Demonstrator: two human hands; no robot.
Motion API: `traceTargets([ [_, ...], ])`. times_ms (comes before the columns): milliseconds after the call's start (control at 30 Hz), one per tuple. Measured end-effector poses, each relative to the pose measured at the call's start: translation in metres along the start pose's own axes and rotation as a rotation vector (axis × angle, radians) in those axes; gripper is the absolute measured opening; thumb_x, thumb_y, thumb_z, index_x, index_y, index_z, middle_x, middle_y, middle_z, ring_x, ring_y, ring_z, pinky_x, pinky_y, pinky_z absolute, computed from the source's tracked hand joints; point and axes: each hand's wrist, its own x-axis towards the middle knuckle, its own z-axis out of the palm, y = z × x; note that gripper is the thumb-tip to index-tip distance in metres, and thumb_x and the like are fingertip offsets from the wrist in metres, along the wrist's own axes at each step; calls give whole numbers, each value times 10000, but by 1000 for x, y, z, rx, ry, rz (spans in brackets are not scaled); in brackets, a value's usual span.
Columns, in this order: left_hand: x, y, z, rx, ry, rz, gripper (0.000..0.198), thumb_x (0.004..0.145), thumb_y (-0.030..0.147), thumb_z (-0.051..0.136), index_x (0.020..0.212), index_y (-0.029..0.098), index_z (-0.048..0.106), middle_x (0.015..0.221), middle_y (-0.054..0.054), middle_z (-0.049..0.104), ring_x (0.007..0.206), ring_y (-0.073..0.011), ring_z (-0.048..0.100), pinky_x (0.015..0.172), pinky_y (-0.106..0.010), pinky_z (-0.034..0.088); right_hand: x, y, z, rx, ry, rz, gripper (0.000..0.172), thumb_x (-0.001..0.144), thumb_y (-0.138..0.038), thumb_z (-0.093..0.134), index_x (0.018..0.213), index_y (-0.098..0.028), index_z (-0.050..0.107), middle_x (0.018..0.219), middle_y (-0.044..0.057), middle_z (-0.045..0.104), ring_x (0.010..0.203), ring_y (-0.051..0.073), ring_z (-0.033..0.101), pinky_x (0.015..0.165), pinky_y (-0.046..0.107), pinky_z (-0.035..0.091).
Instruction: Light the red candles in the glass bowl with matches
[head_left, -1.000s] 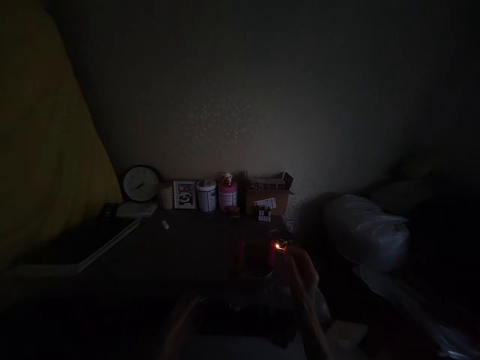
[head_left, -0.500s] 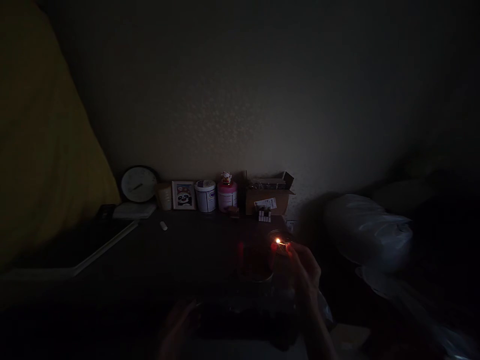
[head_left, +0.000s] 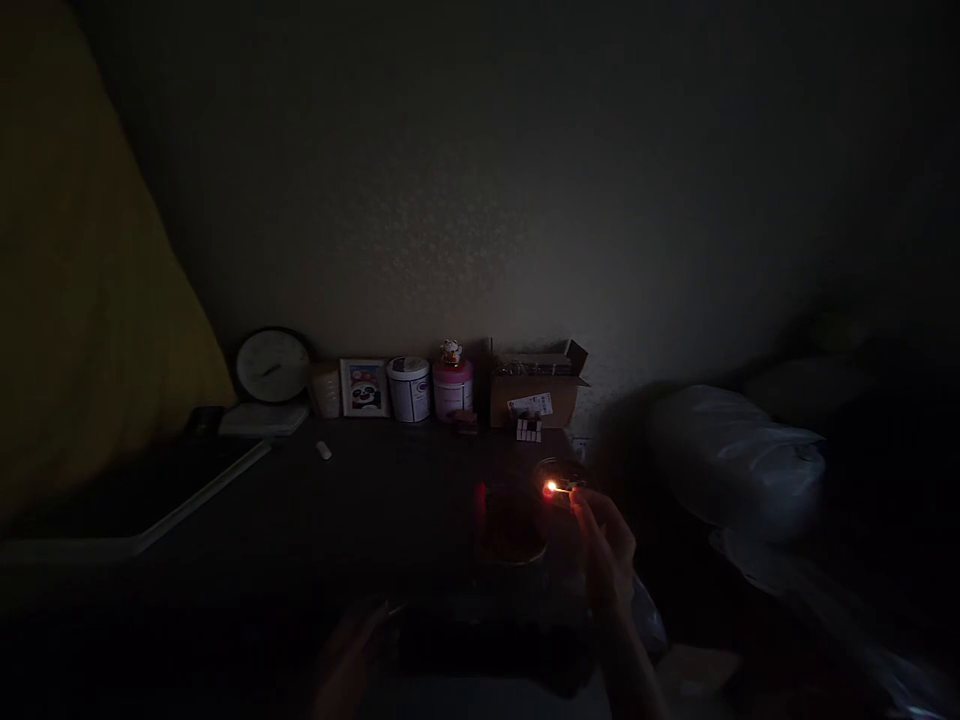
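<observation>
In the head view my right hand [head_left: 606, 540] pinches a burning matchstick [head_left: 562, 490] between thumb and fingertips, its lit end pointing left. Just behind the flame is a small round glass-like dish [head_left: 549, 466], partly covered by my fingers. Left of the flame stands a dark reddish container [head_left: 514, 530] with a glinting curved rim; its contents are too dark to make out. Low in the view my left hand [head_left: 352, 650] is very dim and blurred. A thin pale line shows by its fingertips, but whether it holds anything is unclear.
Along the wall stand a round clock [head_left: 272, 366], a panda picture frame [head_left: 365, 388], a white tub [head_left: 409, 390], a pink tub [head_left: 453, 392] with a cat figurine [head_left: 451, 352], and an open cardboard box [head_left: 551, 390]. A plastic bag [head_left: 739, 460] bulges at right.
My right hand has shifted slightly left and down with the burning match. The flame sits a little lower and closer to the reddish container. My left hand has barely moved.
</observation>
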Motion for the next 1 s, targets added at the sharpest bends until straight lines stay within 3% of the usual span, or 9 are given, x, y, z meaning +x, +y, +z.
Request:
traceTargets([
  [200, -3, 1, -7, 37, -31, 2, 164, 748, 349, 562, 800, 265, 692, 940, -54, 745, 1244, -279, 453, 963, -482, 428, 2, 8, 4, -63, 56, 33, 390, 628, -540, 656, 771, -177, 651, 651, 13, 635, 632, 159, 568, 531, 235, 401],
  [333, -11, 6, -1, 39, -31, 7, 164, 662, 324, 677, 809, 251, 696, 928, -70, 745, 1182, -311, 515, 934, -447, 468, 4, 14, 4, -44, 44, 30, 408, 633, -560, 641, 779, -179, 656, 677, 25, 663, 661, 178, 601, 554, 250, 425],
  [567, 0, -2, 6, 5, 37, 29, 255, 592, 335, 733, 817, 233, 670, 906, -84, 733, 969, -328, 636, 806, -444, 519, 2, 8, 1, -92, -3, -36, 359, 663, -521, 632, 779, -182, 655, 747, 32, 660, 733, 192, 591, 593, 261, 435],
  [800, 5, -5, -6, -40, 4, -9, 299, 567, 363, 722, 835, 252, 650, 961, -104, 719, 1132, -338, 539, 915, -459, 447, -2, 0, 3, -99, -20, -67, 325, 662, -490, 627, 762, -180, 639, 729, 21, 638, 704, 174, 566, 600, 264, 431],
  [1000, 8, -10, -1, -28, 43, 39, 315, 571, 361, 739, 847, 227, 667, 948, -89, 716, 895, -294, 637, 784, -410, 485, 4, 11, 0, -73, -6, -63, 304, 670, -468, 627, 780, -186, 648, 778, 23, 649, 774, 189, 576, 665, 281, 448],
])
